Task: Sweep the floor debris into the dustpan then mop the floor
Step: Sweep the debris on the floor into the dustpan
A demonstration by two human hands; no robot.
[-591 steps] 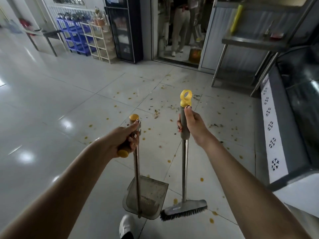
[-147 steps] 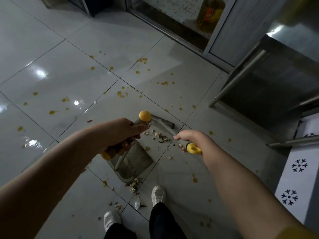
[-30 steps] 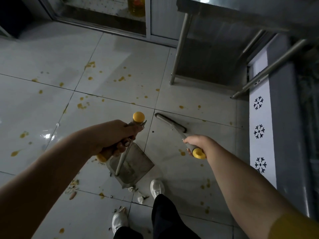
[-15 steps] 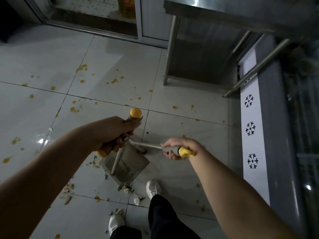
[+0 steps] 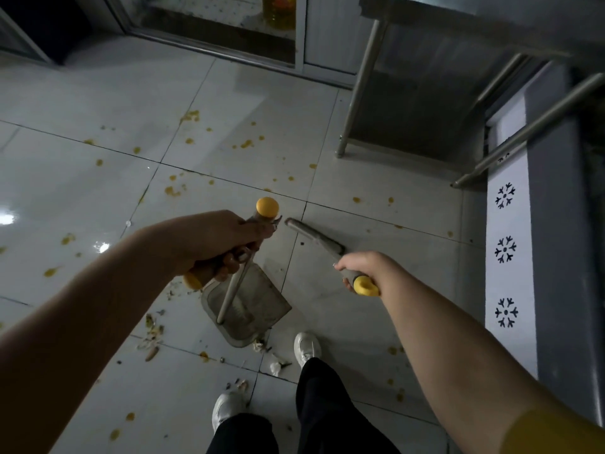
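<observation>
The tiled floor (image 5: 98, 198) fills the view, spotted with yellow stains across its far and left parts. A steel table leg (image 5: 360, 86) stands at the far right, beside a grey cabinet (image 5: 553, 257) along the right edge.

Near the middle, the dustpan (image 5: 255, 309) sits with its open mouth facing far-right. Its tall handle is wrapped in the left hand (image 5: 222, 240), fingers curled fully round the grip. The right hand (image 5: 366, 270) is closed round the broom (image 5: 314, 237) handle, whose head lies on the floor just beyond the pan's mouth.

Smallest are the scraps (image 5: 150, 335): peelings to the pan's left, and crumbs between it and the shoes (image 5: 306, 347). Whether the pan holds much already is hard to judge in this dim light.

To sweep well, the pan's lip should press flat on the tile, while the broom draws short, low strokes toward it. The scraps lying behind the pan likely call for turning its mouth toward them first.
</observation>
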